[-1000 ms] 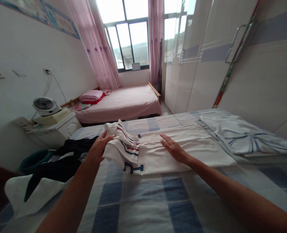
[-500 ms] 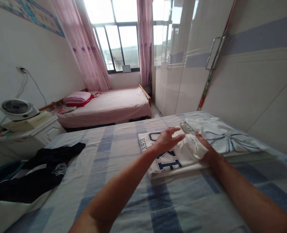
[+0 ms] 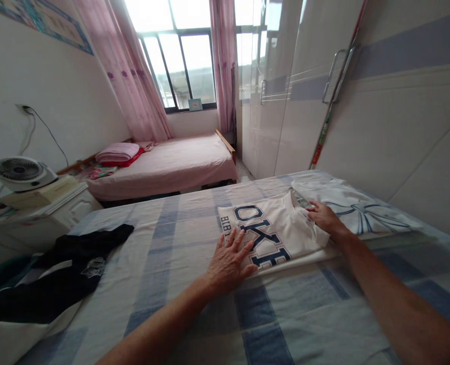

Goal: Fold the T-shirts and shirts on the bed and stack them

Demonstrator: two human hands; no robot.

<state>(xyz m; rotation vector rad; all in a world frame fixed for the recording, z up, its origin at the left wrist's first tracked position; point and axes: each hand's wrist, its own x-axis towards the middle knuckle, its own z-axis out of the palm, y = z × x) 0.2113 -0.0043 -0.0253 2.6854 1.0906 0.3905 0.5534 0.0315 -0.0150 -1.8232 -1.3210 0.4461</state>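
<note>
A folded white T-shirt [image 3: 285,223] with big dark letters and smaller print lies on the bed, its collar toward the right. My left hand [image 3: 230,258] rests on its near left corner, fingers spread flat. At the collar end, my right hand [image 3: 325,218] has its fingers bent together on the shirt's edge, pinching the cloth there; the fingertips are partly lost against the fabric. Just beyond that hand lies another white garment [image 3: 365,208] with a blue bow print, partly behind my right wrist.
The checked blue-and-white bed sheet [image 3: 182,253] spreads under everything. Black and white clothing [image 3: 83,258] lies at the left edge, near a dark green basin [image 3: 4,274]. A fan [image 3: 23,172] stands on a white cabinet [image 3: 72,203]. Tall wardrobe doors [image 3: 301,101] line the right side.
My left hand has moved from over the letters to the near left corner and flattened there. My right hand has shifted onto the collar edge, and the collar now lies flatter, showing more lettering.
</note>
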